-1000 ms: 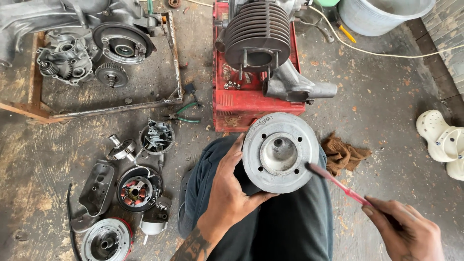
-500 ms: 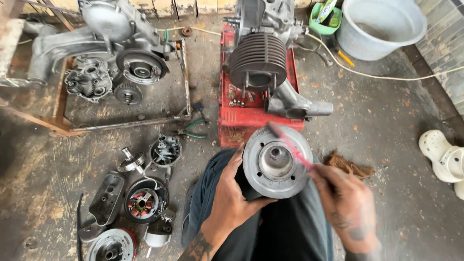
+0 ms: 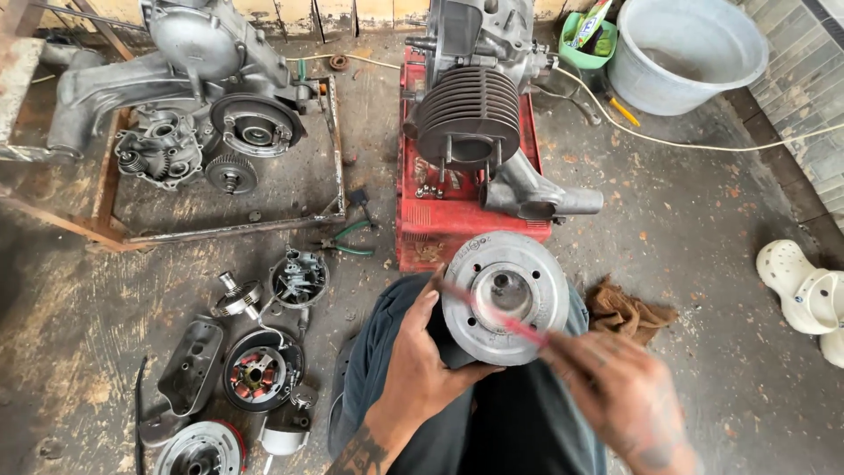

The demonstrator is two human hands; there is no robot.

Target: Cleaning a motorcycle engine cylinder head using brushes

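Round grey metal engine part (image 3: 507, 299), held over the lap with its open face turned upward so that the recessed centre is exposed. The left hand (image 3: 422, 365) is closed around the part's left edge and underside, steadying it. A thin red tool (image 3: 492, 315) is laid across the face; it is pinched at its near end in the closed grip of the right hand (image 3: 615, 396), which is blurred, so the finger positions cannot be told exactly. A brown rag (image 3: 626, 310) lies on the floor just beside the part's right edge. A finned cylinder (image 3: 468, 114) is seated on a red stand (image 3: 422, 224) directly ahead, near the part's far rim. Dismantled components, among them a stator with copper windings (image 3: 259, 374), are spread on the floor to the left, well apart from the hands. Bare concrete floor (image 3: 703, 237) lies open to the right, as far as a white clog (image 3: 796, 281).
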